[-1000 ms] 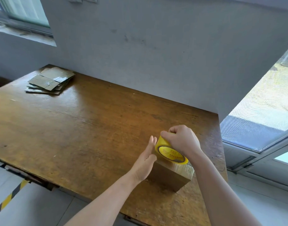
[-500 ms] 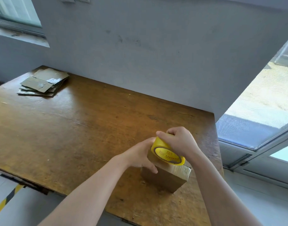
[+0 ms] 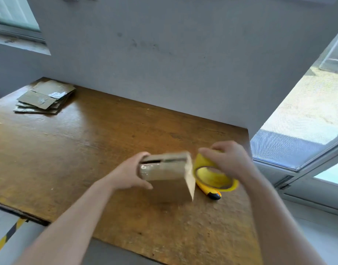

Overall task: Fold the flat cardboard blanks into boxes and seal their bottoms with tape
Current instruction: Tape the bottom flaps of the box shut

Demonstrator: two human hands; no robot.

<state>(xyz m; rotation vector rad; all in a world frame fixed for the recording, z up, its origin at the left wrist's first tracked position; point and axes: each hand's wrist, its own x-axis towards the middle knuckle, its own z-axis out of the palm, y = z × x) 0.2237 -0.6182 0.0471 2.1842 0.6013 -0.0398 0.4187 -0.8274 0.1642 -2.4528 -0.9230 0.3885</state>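
A small brown cardboard box (image 3: 168, 175) is held a little above the wooden table (image 3: 72, 150), blurred by motion, with shiny tape on its left end. My left hand (image 3: 130, 173) grips that left end, thumb underneath. Just right of the box, my right hand (image 3: 229, 161) holds a yellow tape roll (image 3: 212, 173) from above, touching the box's right edge. A stack of flat cardboard blanks (image 3: 43, 97) lies at the table's far left corner.
A yellow and black utility knife (image 3: 210, 192) lies on the table under the tape roll. A grey wall runs behind the table. The table's right edge meets a window frame (image 3: 298, 169). A striped floor marking (image 3: 5, 238) shows at lower left.
The tape roll came off the box top and now sits at its right side. My left hand took hold of the box and lifted it left, uncovering the knife.
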